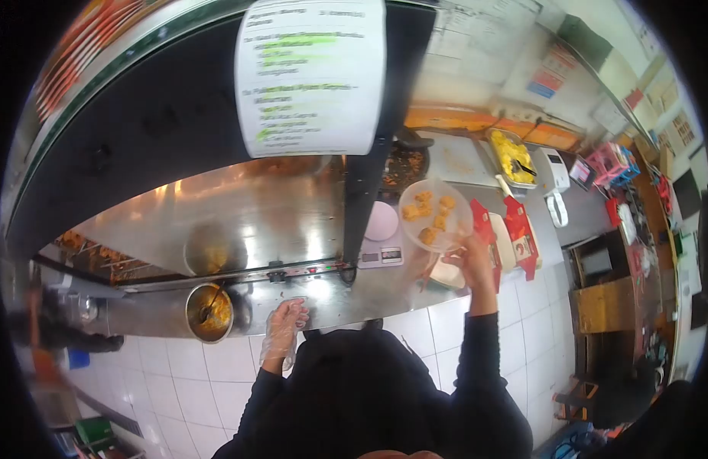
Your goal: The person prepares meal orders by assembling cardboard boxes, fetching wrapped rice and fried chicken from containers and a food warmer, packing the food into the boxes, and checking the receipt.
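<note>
My right hand (475,264) grips the near right rim of a round clear plastic tub (455,197). Several golden-brown fried pieces (440,219) lie in the tub, which is raised over the counter and tilted toward me. Just beneath my right hand sits an open box with a pale inside (448,274), partly hidden. My left hand (284,325), in a clear plastic glove, hangs at the counter's front edge with its fingers curled and nothing visible in them. A pink-topped kitchen scale (381,222) stands left of the tub.
Two red-and-white boxes (514,237) stand right of the tub. A metal bowl (209,314) with orange food and a utensil is at the left edge. Behind are a dark pan (404,167) and a tray of yellow food (511,157). A paper list (311,76) hangs overhead.
</note>
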Demonstrator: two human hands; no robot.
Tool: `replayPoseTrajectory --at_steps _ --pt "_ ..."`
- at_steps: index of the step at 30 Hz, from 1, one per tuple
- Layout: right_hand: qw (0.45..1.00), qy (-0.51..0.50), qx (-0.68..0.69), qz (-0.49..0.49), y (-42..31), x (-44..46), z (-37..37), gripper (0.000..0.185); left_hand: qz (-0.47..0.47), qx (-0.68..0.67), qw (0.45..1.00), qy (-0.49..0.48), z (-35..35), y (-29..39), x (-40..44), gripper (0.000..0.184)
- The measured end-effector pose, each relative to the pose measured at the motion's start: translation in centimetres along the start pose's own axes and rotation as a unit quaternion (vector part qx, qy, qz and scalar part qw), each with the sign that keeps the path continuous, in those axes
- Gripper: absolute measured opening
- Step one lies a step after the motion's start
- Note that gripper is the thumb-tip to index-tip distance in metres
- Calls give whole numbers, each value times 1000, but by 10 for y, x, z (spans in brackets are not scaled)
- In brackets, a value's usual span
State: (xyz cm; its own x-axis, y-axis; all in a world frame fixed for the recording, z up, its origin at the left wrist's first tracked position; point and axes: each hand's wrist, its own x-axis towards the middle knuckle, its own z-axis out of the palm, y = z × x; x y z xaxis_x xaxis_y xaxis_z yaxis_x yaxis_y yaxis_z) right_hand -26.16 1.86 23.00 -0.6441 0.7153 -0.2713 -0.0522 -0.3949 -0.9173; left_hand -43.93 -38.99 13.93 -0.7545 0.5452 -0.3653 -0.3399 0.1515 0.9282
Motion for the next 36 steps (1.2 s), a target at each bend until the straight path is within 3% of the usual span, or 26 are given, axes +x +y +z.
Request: replayPoseTrajectory --at_steps 3,5,11,13,15,17,18,22,28,30,31,33,34,36 --pt "998 33 -25 -42 -39 -18 -35 46 4 -17 1000 -19 1 3 4 33" --pt "986 115 -100 -68 -51 -25 -56 47 5 11 1000 -20 1 6 7 34" --pt "970 188 -141 -57 -11 -13 -99 51 5 59 997 -51 3 9 10 36" --pt "929 234 -272 -91 17 -1 -105 53 8 66 996 -54 5 6 12 35" --pt "879 238 -362 -202 42 11 -109 61 11 75 996 -57 8 8 13 35" --pt "702 246 -611 -273 60 9 -98 71 0 102 994 -48 12 13 12 33" --pt "697 227 -639 -233 64 10 -96 78 2 104 993 -49 12 11 13 33" --pt "709 229 -637 -199 58 -1 -82 73 30 102 994 -36 8 3 18 28" --pt "740 246 -530 -333 30 -8 -63 64 29 88 995 -26 -2 -3 19 28" --pt "873 250 -269 -321 21 -7 -38 56 29 88 996 -10 -3 4 16 29" --pt "875 243 -268 -321 16 -10 -20 56 37 91 995 2 -3 7 15 29" --pt "961 114 -22 -252 1 -25 36 53 48 93 994 22 -5 13 11 30" --pt "978 83 -34 -190 18 -19 40 56 60 74 995 30 -5 16 11 31" --pt "977 106 -19 -184 61 -5 81 56 82 51 994 46 -7 20 10 32"
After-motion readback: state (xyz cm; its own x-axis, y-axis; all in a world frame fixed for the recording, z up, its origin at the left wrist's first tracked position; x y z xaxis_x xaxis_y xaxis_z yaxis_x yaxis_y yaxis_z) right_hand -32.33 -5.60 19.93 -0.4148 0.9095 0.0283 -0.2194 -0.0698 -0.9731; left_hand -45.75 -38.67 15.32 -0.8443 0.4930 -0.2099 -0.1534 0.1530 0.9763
